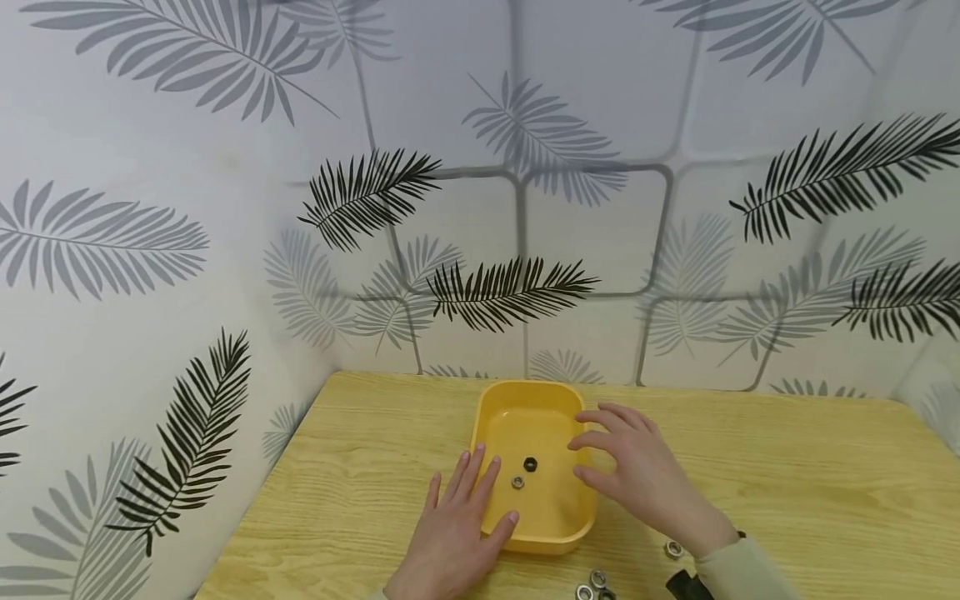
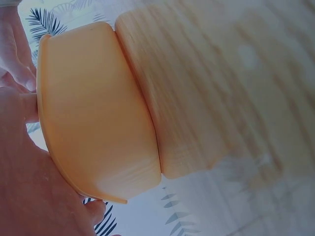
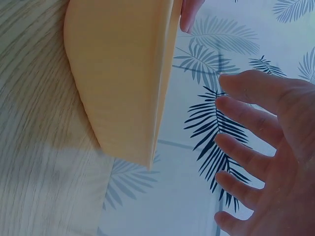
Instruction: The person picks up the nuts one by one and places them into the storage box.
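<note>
A yellow plastic tray (image 1: pixel 551 546) lies on the wooden table, also seen from its sides as a tray wall (image 2: pixel 98 108) in the left wrist view. Inside it are a black hex nut (image 1: pixel 530 464) and a smaller silver nut (image 1: pixel 517 482), close together. My left hand (image 1: pixel 453 533) rests on the tray's left rim with fingers spread and fairly straight. Over the right rim hovers my right hand (image 1: pixel 637 467). In the right wrist view the fingers of that right hand (image 3: pixel 266 147) are apart, slightly bent, with nothing between them, away from the tray wall (image 3: pixel 118 73).
Several nuts (image 1: pixel 597 579) lie on the table in front of the tray, partly cut off by the frame edge. Another silver nut (image 1: pixel 674 549) sits by the right wrist, near a black object (image 1: pixel 686 586). Behind the table (image 1: pixel 375 442) stands a wall (image 1: pixel 465 108) with feather patterns.
</note>
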`<state>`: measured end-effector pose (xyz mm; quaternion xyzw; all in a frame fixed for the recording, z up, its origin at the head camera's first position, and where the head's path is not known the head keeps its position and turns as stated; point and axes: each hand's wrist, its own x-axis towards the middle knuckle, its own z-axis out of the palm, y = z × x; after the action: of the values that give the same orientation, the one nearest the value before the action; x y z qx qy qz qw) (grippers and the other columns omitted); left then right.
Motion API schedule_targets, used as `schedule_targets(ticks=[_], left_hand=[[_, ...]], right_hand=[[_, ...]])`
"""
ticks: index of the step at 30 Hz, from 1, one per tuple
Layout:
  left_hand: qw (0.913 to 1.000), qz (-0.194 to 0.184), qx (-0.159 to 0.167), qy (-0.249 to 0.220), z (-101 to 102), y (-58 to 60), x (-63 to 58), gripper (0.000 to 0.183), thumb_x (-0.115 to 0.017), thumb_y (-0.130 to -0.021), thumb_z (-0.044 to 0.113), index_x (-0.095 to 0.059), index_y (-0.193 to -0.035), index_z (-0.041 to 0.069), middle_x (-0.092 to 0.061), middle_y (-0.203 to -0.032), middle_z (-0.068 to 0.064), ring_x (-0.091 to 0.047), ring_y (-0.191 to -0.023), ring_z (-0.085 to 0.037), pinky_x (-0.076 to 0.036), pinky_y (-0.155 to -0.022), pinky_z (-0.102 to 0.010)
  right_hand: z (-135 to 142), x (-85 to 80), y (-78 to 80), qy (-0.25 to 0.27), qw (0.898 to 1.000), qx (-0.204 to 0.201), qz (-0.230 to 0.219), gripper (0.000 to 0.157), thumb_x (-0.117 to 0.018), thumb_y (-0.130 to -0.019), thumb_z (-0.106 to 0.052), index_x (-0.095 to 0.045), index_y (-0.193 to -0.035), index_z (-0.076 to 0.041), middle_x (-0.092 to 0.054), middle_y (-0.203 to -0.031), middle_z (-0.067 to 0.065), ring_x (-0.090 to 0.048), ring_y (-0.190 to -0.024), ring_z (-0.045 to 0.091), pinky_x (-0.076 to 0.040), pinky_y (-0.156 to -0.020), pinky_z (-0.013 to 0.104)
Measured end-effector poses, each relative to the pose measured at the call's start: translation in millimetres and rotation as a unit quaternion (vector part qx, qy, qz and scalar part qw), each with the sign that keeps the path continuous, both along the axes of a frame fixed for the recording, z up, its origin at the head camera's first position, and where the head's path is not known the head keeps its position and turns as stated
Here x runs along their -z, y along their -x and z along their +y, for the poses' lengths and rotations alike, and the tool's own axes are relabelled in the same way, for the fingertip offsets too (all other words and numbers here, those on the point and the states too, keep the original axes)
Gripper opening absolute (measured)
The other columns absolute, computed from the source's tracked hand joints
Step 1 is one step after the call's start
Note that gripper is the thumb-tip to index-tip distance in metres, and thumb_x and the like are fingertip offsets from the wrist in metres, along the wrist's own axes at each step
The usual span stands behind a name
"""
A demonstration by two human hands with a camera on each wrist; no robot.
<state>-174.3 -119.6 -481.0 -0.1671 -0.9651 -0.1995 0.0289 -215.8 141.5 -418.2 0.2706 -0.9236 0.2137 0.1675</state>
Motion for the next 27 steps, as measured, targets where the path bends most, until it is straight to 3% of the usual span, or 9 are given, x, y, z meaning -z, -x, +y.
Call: schedule_targets(ticks=[18, 27], left_hand=[[0.9999, 0.012, 0.003, -0.003, -0.8, 0.1, -2.3, 0.068, -0.041, -0.101, 0.056, -0.03, -0.157, 0.019, -0.013, -0.164, -0.002, -0.011, -0.149, -0.024, -0.012, -0.114, -0.06], [0.9998, 0.016, 0.005, -0.004, -1.0, -1.6, -3.3, 0.068, -0.041, -0.101, 0.056, -0.032, -0.156, 0.018, -0.015, -0.164, -0.003, -0.012, -0.149, -0.024, -0.013, -0.113, -0.06]], right_hand=[[28.7, -11.8, -15.3, 0.018, 0.999, -0.008, 0.033, 0.024, -0.083, -0.08, -0.023, -0.074, -0.102, -0.025, -0.061, -0.128, 0.004, -0.044, -0.129, 0.038, -0.03, -0.099, 0.066], [44.8, -9.5, -22.6, 0.027, 0.999, 0.002, 0.045, 0.025, -0.084, -0.077, -0.022, -0.073, -0.099, -0.025, -0.062, -0.126, 0.005, -0.044, -0.127, 0.039, -0.029, -0.097, 0.066]])
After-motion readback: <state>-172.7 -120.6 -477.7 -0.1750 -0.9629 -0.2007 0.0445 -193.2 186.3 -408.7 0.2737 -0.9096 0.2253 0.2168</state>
